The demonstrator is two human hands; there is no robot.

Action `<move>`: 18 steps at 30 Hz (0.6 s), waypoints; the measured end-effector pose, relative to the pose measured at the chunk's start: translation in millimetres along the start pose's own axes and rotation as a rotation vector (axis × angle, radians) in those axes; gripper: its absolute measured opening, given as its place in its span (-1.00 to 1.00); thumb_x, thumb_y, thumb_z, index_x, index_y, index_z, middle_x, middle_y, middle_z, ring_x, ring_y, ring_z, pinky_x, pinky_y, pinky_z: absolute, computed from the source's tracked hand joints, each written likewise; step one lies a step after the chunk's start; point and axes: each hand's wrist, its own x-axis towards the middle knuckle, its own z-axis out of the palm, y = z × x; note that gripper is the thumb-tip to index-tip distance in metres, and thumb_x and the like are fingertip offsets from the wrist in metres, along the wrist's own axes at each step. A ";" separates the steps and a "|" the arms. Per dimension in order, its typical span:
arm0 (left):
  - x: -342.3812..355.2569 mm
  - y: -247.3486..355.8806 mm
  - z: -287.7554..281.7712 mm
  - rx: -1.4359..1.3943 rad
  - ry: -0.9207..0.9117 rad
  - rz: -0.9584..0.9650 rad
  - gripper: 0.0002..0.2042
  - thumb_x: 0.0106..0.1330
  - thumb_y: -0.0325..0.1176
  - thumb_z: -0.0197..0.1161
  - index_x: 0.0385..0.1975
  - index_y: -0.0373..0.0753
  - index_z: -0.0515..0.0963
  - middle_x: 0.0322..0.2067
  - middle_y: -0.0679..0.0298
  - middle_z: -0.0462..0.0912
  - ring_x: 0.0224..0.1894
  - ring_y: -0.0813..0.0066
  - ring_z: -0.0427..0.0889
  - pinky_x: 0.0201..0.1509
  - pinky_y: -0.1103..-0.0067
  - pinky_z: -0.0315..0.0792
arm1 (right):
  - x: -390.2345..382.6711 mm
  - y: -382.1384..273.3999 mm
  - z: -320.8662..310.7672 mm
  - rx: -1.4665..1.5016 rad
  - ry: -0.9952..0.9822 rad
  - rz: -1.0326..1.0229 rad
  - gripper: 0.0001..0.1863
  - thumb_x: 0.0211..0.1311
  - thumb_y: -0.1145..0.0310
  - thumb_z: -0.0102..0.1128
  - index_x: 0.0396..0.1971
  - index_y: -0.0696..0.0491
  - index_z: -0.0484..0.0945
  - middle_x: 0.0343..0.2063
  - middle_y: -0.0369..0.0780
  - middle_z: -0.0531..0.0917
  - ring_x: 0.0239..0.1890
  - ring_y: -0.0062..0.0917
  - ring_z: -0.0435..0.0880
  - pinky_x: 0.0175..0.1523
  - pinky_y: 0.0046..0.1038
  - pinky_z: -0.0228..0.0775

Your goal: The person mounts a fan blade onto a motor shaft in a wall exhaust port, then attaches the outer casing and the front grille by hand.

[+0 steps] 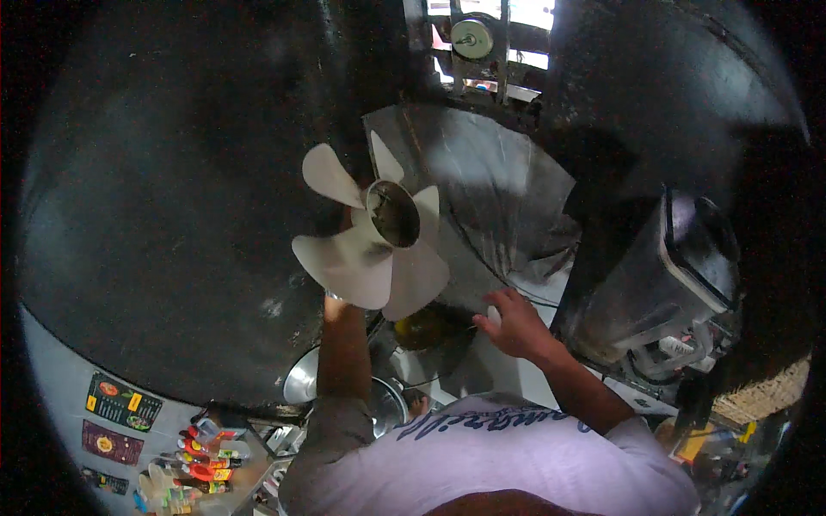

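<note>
A pale fan blade [348, 267] with several wide vanes and a hollow round hub is held up in front of me. My left hand [347, 218] grips it from behind; most of the fingers are hidden by the vanes. Lower and to the right, my right hand [516, 323] is closed, with a small white piece [493, 315] between thumb and fingers. What that piece is I cannot make out. Beyond the blade, up at the barred opening, sits a round fan motor [471, 39] with a short shaft.
A dark wall [172, 172] curves along the left. A grey sheet [490, 163] hangs behind the blade. To the right stands a clear blender jug [662, 275]. Several sauce bottles [206, 469] are at lower left, a woven basket [766, 396] at lower right.
</note>
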 end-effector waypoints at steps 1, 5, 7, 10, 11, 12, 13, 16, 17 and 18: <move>-7.1 -8.2 -7.7 0.030 0.048 -0.015 -0.26 0.20 -0.36 0.37 0.37 -0.10 0.11 0.26 0.25 0.31 0.26 0.37 0.35 0.28 0.36 0.37 | 5.7 -5.1 -0.2 0.109 0.077 -0.067 -0.55 0.21 0.12 0.25 -0.01 0.09 0.50 -0.02 -0.03 0.52 0.05 -0.12 0.51 0.15 -0.25 0.36; -20.3 -40.9 -33.1 0.112 0.162 -0.076 -0.25 0.20 -0.36 0.37 0.37 -0.11 0.11 0.26 0.25 0.31 0.26 0.37 0.35 0.28 0.36 0.37 | 37.8 -22.2 -12.7 0.332 0.310 -0.176 -0.61 0.23 0.15 0.25 -0.09 0.12 0.49 -0.10 -0.02 0.54 -0.04 -0.11 0.54 0.09 -0.20 0.35; -29.4 -50.1 -48.2 0.148 0.211 -0.100 -0.25 0.20 -0.36 0.37 0.37 -0.11 0.11 0.26 0.25 0.31 0.26 0.37 0.35 0.28 0.36 0.37 | 56.9 -37.8 -18.6 0.401 0.381 -0.127 -0.64 0.24 0.18 0.25 -0.10 0.12 0.49 -0.12 -0.05 0.55 -0.06 -0.17 0.55 0.08 -0.24 0.36; -35.5 -61.3 -65.8 0.171 0.256 -0.134 -0.25 0.19 -0.36 0.37 0.37 -0.11 0.11 0.26 0.24 0.31 0.26 0.37 0.35 0.28 0.36 0.37 | 87.5 -55.3 -35.0 0.523 0.489 -0.101 -0.70 0.27 0.24 0.25 -0.13 0.11 0.49 -0.15 -0.11 0.56 -0.08 -0.29 0.56 0.06 -0.34 0.36; -35.0 -66.0 -70.8 0.172 0.258 -0.140 -0.25 0.19 -0.36 0.38 0.37 -0.11 0.11 0.26 0.24 0.31 0.26 0.37 0.35 0.28 0.36 0.37 | 97.1 -59.1 -41.2 0.587 0.523 -0.118 -0.73 0.28 0.27 0.24 -0.14 0.11 0.49 -0.16 -0.13 0.57 -0.08 -0.35 0.57 0.06 -0.39 0.35; -36.4 -69.6 -75.5 0.181 0.265 -0.156 -0.25 0.19 -0.36 0.38 0.37 -0.11 0.11 0.26 0.24 0.30 0.26 0.36 0.35 0.28 0.36 0.37 | 108.0 -65.4 -46.6 0.551 0.573 -0.129 -0.72 0.30 0.31 0.23 -0.09 0.11 0.47 -0.15 -0.17 0.57 -0.11 -0.42 0.57 0.04 -0.45 0.37; -36.5 -72.1 -80.0 0.188 0.272 -0.161 -0.24 0.19 -0.35 0.38 0.37 -0.11 0.11 0.26 0.24 0.30 0.26 0.36 0.35 0.28 0.36 0.37 | 120.4 -70.7 -54.0 0.536 0.574 -0.124 -0.72 0.30 0.31 0.23 -0.09 0.11 0.47 -0.15 -0.17 0.57 -0.11 -0.42 0.57 0.04 -0.45 0.37; -34.3 -82.2 -93.6 0.196 0.279 -0.181 -0.24 0.19 -0.35 0.38 0.37 -0.11 0.11 0.26 0.24 0.30 0.26 0.36 0.35 0.28 0.36 0.37 | 160.1 -80.3 -76.8 0.658 0.601 -0.076 -0.61 0.28 0.29 0.25 0.03 0.10 0.44 -0.16 -0.17 0.58 -0.13 -0.45 0.58 0.03 -0.44 0.38; -33.3 -89.4 -92.6 0.192 0.270 -0.199 -0.24 0.19 -0.35 0.38 0.37 -0.11 0.11 0.27 0.24 0.30 0.26 0.36 0.35 0.28 0.36 0.37 | 171.6 -79.8 -89.5 0.600 0.669 -0.062 -0.55 0.27 0.28 0.26 0.10 0.11 0.41 -0.16 -0.16 0.59 -0.13 -0.44 0.58 0.02 -0.44 0.39; -34.1 -90.0 -97.8 0.201 0.281 -0.204 -0.24 0.19 -0.35 0.38 0.37 -0.11 0.11 0.27 0.24 0.30 0.26 0.36 0.35 0.28 0.35 0.37 | 186.4 -83.6 -96.5 0.561 0.722 -0.061 -0.48 0.26 0.27 0.27 0.16 0.12 0.38 -0.16 -0.15 0.60 -0.13 -0.44 0.58 0.02 -0.43 0.39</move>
